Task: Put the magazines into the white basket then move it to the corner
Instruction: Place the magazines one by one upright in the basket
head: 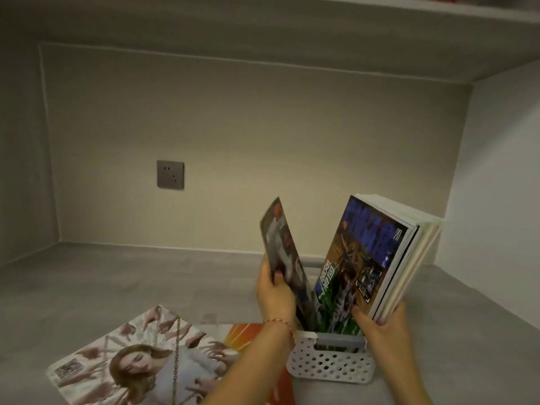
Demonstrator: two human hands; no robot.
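A white perforated basket (330, 365) stands on the grey desk at lower centre-right. Several magazines (377, 255) stand upright in it, leaning right, the front one with a blue and orange cover. My right hand (382, 325) grips the lower edge of that stack. My left hand (276, 293) holds a dark-covered magazine (282, 247) by its edge, tilted left, with its lower end down inside the basket. Flat on the desk at lower left lies a magazine with a portrait cover (137, 361). An orange-covered magazine (248, 334) lies partly under it and behind my left forearm.
The desk surface (131, 282) sits in a grey alcove with a back wall, side walls and a shelf overhead. A grey wall socket (170, 174) is on the back wall. The right back corner (447, 252) lies just behind the basket.
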